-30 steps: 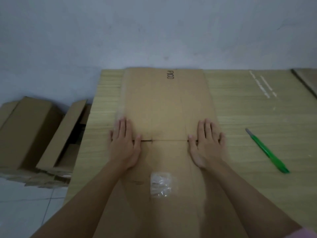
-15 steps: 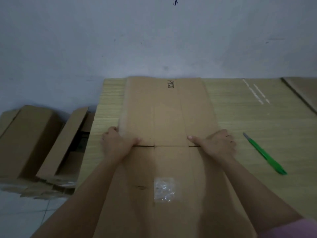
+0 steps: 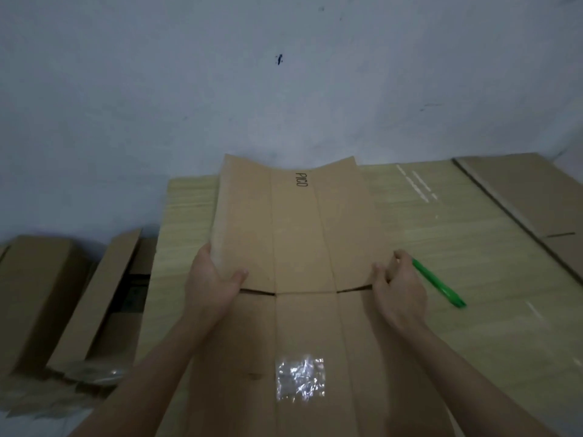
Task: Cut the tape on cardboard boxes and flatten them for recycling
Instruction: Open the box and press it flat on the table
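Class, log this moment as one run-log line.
left hand: grips flattened cardboard box | right hand: grips opposite edge | far half raised | green box cutter: on table

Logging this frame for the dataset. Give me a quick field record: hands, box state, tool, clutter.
left hand: grips the left edge of the flattened box
right hand: grips its right edge
box state: far half raised off the table, side panels curled up
tool: green cutter on table, right of right hand
clutter: cardboard boxes on floor, left

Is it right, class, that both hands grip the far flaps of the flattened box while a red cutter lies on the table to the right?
Not quite: in the head view the cutter is green, not red. The rest holds: the left hand and right hand grip the far flaps of the flattened box on the table.
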Motion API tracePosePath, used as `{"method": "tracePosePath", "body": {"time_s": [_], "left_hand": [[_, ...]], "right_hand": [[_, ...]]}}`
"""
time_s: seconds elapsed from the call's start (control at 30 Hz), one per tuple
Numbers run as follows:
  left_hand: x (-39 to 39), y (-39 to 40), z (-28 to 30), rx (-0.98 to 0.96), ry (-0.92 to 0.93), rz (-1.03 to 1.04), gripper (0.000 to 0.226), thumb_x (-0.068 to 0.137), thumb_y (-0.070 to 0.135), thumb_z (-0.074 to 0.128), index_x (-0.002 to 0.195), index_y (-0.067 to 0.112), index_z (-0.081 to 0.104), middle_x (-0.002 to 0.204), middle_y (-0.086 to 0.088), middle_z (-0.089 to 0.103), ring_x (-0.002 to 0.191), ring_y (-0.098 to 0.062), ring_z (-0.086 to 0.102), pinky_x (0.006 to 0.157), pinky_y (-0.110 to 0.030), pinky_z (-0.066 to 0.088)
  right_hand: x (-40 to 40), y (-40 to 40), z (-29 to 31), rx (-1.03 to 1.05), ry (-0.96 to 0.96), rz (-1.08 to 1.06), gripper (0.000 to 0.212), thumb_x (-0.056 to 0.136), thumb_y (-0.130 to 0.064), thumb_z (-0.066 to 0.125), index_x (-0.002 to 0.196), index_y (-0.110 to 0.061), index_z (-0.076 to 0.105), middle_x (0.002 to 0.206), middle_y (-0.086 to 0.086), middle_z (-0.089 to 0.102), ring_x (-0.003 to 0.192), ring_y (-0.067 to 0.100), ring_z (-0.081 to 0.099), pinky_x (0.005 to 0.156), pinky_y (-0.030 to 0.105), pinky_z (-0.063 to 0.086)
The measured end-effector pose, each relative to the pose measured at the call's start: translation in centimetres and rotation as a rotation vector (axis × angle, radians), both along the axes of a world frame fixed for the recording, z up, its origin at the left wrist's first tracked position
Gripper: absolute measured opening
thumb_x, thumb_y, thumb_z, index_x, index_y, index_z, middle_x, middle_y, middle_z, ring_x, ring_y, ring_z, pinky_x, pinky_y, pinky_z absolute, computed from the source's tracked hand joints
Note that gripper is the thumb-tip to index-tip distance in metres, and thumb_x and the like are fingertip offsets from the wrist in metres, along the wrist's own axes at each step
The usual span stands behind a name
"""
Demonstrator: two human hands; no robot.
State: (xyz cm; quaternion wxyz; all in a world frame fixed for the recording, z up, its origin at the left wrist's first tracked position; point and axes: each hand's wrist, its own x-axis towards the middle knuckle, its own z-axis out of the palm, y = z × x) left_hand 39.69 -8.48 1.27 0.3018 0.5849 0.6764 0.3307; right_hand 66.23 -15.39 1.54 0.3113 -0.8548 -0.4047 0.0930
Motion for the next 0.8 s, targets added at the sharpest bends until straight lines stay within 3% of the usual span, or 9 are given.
{"method": "tracePosePath", "body": {"time_s": [0.2,0.43,0.6,0.8], "left_hand": [[6.8,0.5,5.2,0.149,-0.080,-0.144,0.082,0.070,0.015,0.080,0.137,0.007,0.034,0.130,-0.014,0.052,0.116,-0.030,0.051,0.096,-0.034,0.040],[19.1,1.1,8.6,0.208,-0.160,-0.329,0.080,0.070,0.016,0.078,0.137,0.009,0.035,0.133,-0.013,0.050,0.118,-0.029,0.049,0.099,-0.036,0.040],[29.4,0.6,9.7,0.247,-0.231,-0.382,0.075,0.070,0.015,0.078,0.133,0.010,0.037,0.127,-0.010,0.053,0.112,-0.029,0.052,0.094,-0.036,0.043],[43.6,-1.1,9.2,0.260,-0.290,-0.365,0.084,0.071,0.011,0.077,0.140,0.009,0.029,0.134,-0.009,0.046,0.120,-0.025,0.047,0.102,-0.035,0.038]], "right_hand": [[6.1,-2.3,5.1,0.101,-0.100,-0.088,0.047,0.094,-0.020,0.051,0.136,-0.004,0.040,0.129,0.024,0.051,0.113,0.040,0.052,0.091,0.042,0.038],[16.8,-5.6,9.6,0.117,-0.207,-0.237,0.045,0.094,-0.023,0.050,0.133,-0.002,0.044,0.120,0.030,0.054,0.111,0.042,0.050,0.092,0.043,0.038],[26.3,-7.3,11.2,0.111,-0.273,-0.271,0.044,0.095,-0.025,0.048,0.133,-0.002,0.045,0.121,0.031,0.052,0.111,0.044,0.049,0.092,0.045,0.038],[41.0,-7.3,10.1,0.110,-0.290,-0.239,0.041,0.096,-0.025,0.047,0.128,-0.001,0.044,0.118,0.031,0.053,0.107,0.045,0.051,0.090,0.046,0.040]]}}
